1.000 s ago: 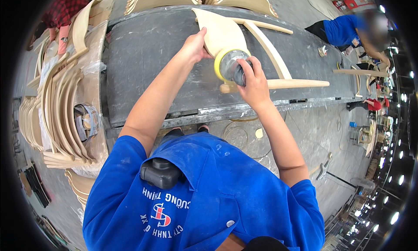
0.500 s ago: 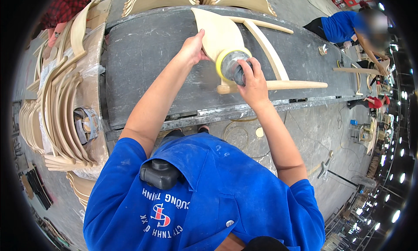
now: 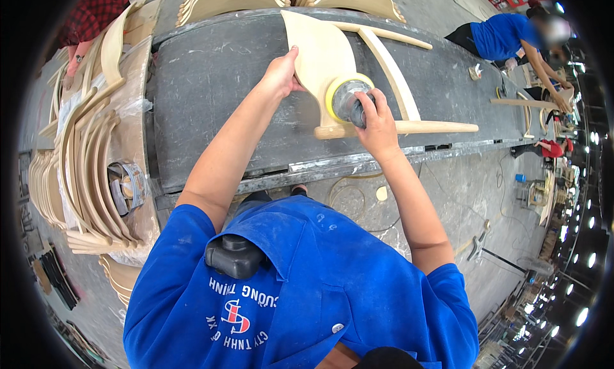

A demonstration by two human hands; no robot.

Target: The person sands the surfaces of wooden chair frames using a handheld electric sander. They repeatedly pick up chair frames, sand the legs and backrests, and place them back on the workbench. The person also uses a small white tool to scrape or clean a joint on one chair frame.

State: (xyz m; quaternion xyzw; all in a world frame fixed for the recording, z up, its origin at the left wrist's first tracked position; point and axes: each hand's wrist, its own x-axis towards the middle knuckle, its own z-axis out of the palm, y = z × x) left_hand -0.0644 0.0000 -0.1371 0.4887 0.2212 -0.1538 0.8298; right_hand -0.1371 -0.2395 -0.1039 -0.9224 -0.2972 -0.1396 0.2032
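A pale wooden chair back lies on the dark bench, its broad curved panel to the left and its posts and a cross rail stretching right. My left hand grips the panel's left edge, thumb on top and fingers partly hidden beneath. In my right hand is a round orbital sander with a yellow-rimmed pad. The pad rests on the panel's lower right part, close to the near post. My right fingers wrap over the sander's grey body.
The dark bench runs left to right before me. Curved wooden parts are stacked at left beside a round container. More chair parts stand behind the bench. One co-worker bends at far right, another person's hand reaches in at far left.
My right hand has slid the sander a little to the right along the panel. The near post has shifted slightly left. My left hand keeps its hold.
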